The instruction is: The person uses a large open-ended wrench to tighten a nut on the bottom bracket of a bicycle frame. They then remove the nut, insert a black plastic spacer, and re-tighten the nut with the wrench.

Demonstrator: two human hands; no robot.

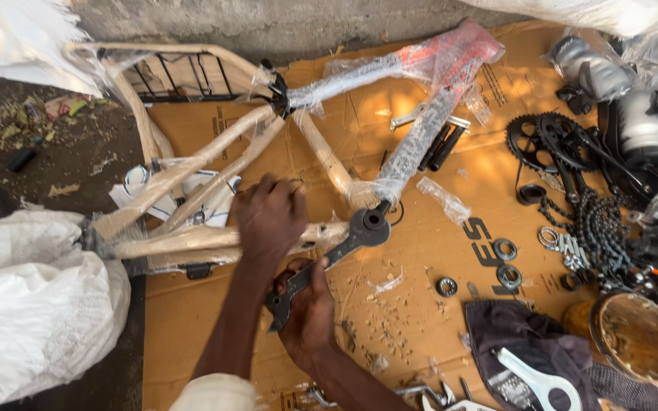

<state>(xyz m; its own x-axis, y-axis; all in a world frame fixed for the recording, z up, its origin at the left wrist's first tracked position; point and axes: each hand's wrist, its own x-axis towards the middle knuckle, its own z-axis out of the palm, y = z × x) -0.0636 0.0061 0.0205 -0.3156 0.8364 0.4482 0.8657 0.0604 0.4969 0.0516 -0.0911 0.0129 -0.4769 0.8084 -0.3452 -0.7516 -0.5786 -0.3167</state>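
Wrapped bicycle frame on flattened cardboard, concrete wall behind

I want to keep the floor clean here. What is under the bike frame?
The wrapped bike frame lies on flattened brown cardboard, strewn with small shavings. Its rear end overhangs white paper and bare ground. What lies beneath the cardboard is covered, so I cannot tell.

We see the bicycle frame lying on the cardboard sheet, its rack end far left. The wrench sits on the frame's near junction, with the bearing rings to its right. The chainring and chain lie farther right, the cloth near right.
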